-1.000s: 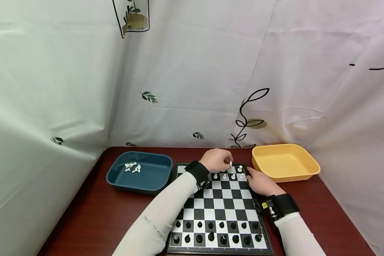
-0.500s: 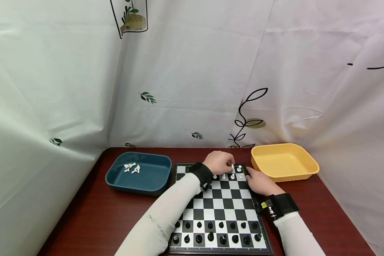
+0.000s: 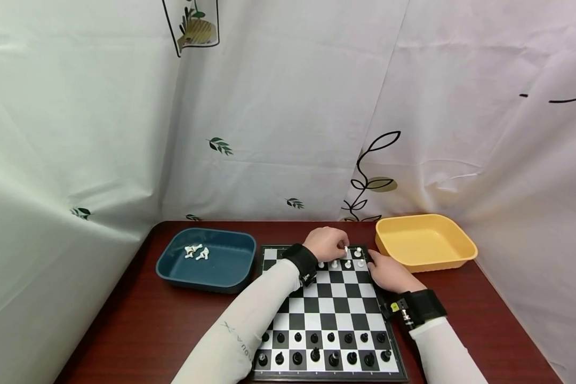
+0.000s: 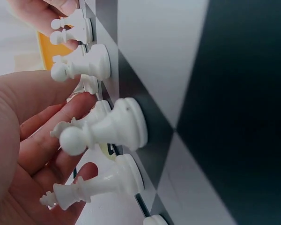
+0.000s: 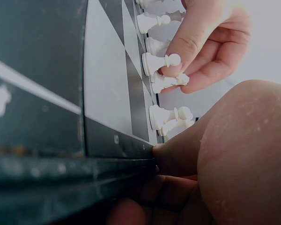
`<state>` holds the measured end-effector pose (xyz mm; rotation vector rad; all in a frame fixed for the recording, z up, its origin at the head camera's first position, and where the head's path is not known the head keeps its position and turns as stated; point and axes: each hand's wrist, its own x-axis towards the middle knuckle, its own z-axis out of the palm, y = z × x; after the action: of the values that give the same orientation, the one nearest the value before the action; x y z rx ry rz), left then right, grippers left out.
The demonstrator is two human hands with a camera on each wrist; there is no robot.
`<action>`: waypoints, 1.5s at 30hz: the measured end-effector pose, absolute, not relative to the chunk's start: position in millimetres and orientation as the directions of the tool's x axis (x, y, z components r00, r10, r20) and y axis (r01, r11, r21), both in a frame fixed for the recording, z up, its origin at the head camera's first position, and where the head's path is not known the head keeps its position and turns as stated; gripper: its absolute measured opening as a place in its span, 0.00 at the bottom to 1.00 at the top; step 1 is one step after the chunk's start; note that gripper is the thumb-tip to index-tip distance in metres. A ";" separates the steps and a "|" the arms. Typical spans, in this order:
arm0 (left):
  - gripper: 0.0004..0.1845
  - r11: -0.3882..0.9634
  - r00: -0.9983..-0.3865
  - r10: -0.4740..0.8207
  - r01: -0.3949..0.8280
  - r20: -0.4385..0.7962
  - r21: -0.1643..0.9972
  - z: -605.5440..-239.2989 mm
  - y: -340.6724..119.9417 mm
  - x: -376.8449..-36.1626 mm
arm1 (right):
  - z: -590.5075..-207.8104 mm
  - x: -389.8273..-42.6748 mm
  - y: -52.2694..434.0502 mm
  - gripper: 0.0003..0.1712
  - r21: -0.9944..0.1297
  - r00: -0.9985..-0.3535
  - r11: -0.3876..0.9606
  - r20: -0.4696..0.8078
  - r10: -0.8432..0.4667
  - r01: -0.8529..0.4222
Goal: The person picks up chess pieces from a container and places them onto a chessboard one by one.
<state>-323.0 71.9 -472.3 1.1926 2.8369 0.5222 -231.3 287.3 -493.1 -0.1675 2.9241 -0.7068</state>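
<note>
My left hand point(image 3: 325, 244) reaches over the far rank of the chessboard point(image 3: 338, 290). Between its thumb and finger it pinches a white knight point(image 5: 171, 81), upright at the far edge near the right corner. A white pawn point(image 5: 161, 62) stands right beside it. Close to the palm, in the left wrist view, are a white king point(image 4: 93, 185) and another white pawn point(image 4: 107, 133). My right hand point(image 3: 393, 273) holds the board's right edge by the far corner, thumb at the top rim and fingers curled below it. A white corner piece point(image 3: 357, 252) stands near that thumb.
Black chessmen point(image 3: 315, 354) fill the two near ranks. A blue tray point(image 3: 230, 266) with several white pieces point(image 3: 197, 252) stands left of the board; a yellow tray point(image 3: 424, 245) stands behind the right hand. A white curtain point(image 3: 269, 106) hangs behind the table point(image 3: 173, 330).
My left hand has come down a little, bringing the knight to the far rank, then shifted slightly left. The right hand has stayed at the board's edge.
</note>
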 end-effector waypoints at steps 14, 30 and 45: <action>0.13 0.645 -0.702 0.700 0.699 0.129 0.307 -473.2 71.3 -322.2 | -492.6 -230.9 286.6 0.31 -0.463 -0.986 0.883 -0.098 -0.136 -0.076; 0.19 0.619 -0.697 0.691 0.707 0.190 0.342 -451.3 53.0 -316.2 | -491.7 -229.4 284.7 0.31 -0.458 -0.986 0.887 -0.109 -0.126 -0.063; 0.15 0.578 -0.631 0.649 0.772 0.425 0.263 -415.4 -11.9 -277.1 | -492.7 -229.4 284.6 0.31 -0.443 -0.987 0.894 -0.099 -0.125 -0.069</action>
<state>-277.1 -11.9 -415.4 1.4032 3.0366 0.7477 -229.4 284.6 -492.7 -0.1514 2.9354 -0.6793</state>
